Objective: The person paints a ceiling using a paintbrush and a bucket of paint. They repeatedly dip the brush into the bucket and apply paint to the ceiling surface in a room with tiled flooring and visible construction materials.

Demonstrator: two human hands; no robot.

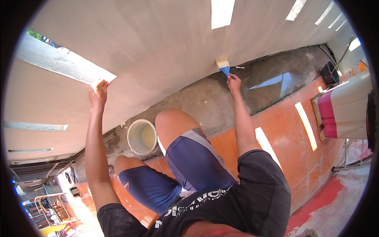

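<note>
My right hand [234, 82] grips the blue handle of a wide paintbrush [222, 63]. The brush's pale bristles touch the lower part of the grey plastered wall [166, 47], close to where it meets the ground. Over on the left, my left hand [99, 91] is closed at the lower corner of a slot-shaped opening [67, 61] in that wall; its fingers are curled, and whatever lies inside them, if anything, is hidden. A whitish bucket [142, 136] with pale liquid in it stands by my knee, between my two arms.
Along the wall's foot runs a grey cement strip [201, 98] with a puddle [272, 81] at right. Orange tiles [280, 122] border it. A black pot [330, 73] holds a plant at far right, near a white and magenta appliance-like object [343, 106]. Furniture [51, 205] stands lower left.
</note>
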